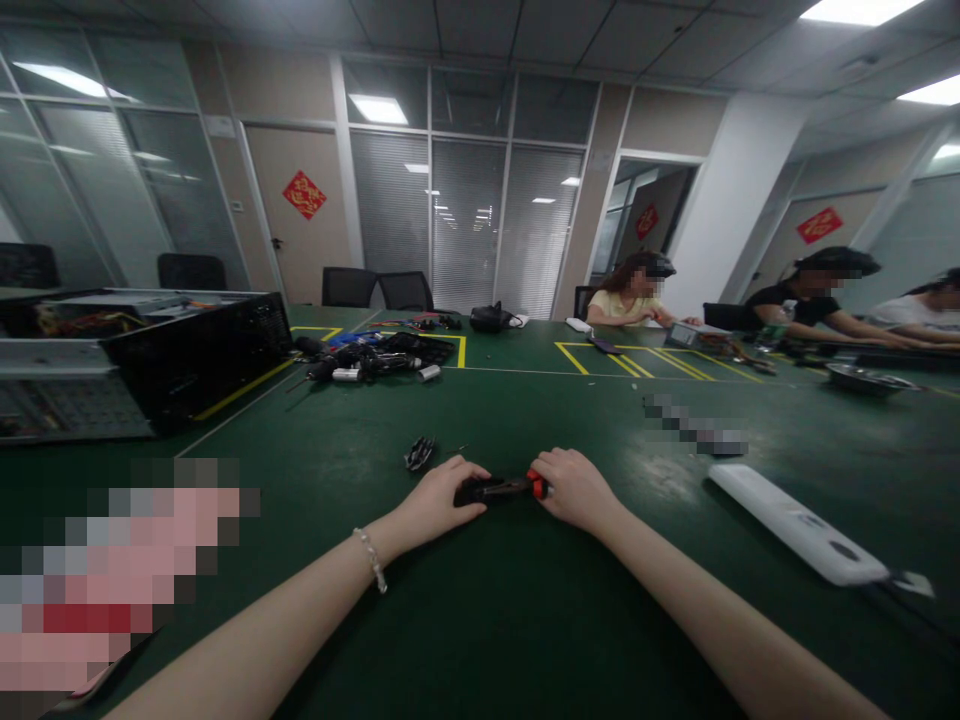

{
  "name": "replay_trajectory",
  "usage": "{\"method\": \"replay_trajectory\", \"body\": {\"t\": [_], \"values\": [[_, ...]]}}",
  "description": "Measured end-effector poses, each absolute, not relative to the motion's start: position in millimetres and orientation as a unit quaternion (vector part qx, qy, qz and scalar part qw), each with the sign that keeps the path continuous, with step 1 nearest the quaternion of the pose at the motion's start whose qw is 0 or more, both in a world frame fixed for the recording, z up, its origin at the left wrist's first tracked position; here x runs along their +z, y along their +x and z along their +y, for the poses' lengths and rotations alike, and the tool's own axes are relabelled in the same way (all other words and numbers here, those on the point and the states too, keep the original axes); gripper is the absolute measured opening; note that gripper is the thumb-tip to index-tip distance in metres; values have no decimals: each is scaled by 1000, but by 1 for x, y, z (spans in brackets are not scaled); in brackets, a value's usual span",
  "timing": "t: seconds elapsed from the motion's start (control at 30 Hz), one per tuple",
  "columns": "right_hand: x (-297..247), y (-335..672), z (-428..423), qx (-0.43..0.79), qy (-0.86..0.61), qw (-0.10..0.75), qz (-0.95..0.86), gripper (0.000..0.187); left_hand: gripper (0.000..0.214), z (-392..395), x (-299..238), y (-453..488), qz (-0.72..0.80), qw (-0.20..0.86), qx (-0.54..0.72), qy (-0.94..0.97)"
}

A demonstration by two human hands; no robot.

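My left hand point(444, 497), with a beaded bracelet at the wrist, has its fingers around a black object point(472, 490) low over the green table. My right hand point(574, 487) is closed on the red-and-black handle point(538, 484) of a tool. A dark, metallic-looking middle part point(506, 488) spans the gap between the hands. Whether it is one tool or two pieces meeting, I cannot tell. Just beyond my left hand lies a small black-and-silver clump point(420, 453), with a thin small piece beside it.
A black computer case point(202, 360) stands at the left. Beyond my hands is a pile of cables and tools point(375, 355). A white power strip point(795, 525) lies at the right, near a blurred object point(697, 430). Several people sit along the far right; a metal bowl point(870, 379) is nearby.
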State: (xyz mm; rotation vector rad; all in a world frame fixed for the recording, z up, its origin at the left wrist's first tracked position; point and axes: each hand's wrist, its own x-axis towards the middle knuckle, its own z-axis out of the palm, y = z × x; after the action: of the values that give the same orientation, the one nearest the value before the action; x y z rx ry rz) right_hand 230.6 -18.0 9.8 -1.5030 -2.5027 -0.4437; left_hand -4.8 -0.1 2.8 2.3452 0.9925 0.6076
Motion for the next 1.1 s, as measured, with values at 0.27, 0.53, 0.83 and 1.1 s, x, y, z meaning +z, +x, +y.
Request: {"method": "replay_trajectory", "body": {"t": [0.27, 0.53, 0.83, 1.1], "values": [[11, 230, -18, -149, -508, 96, -843, 11, 34, 1, 1, -6, 364, 262, 225, 865], [10, 230, -18, -150, -507, 95, -844, 12, 34, 0, 4, -5, 362, 265, 226, 865], [13, 230, -19, -158, -507, 85, -843, 12, 34, -4, 9, -3, 379, 262, 218, 861], [13, 229, -19, -153, -507, 86, -844, 14, 32, -3, 10, -3, 379, 266, 216, 860]]}}
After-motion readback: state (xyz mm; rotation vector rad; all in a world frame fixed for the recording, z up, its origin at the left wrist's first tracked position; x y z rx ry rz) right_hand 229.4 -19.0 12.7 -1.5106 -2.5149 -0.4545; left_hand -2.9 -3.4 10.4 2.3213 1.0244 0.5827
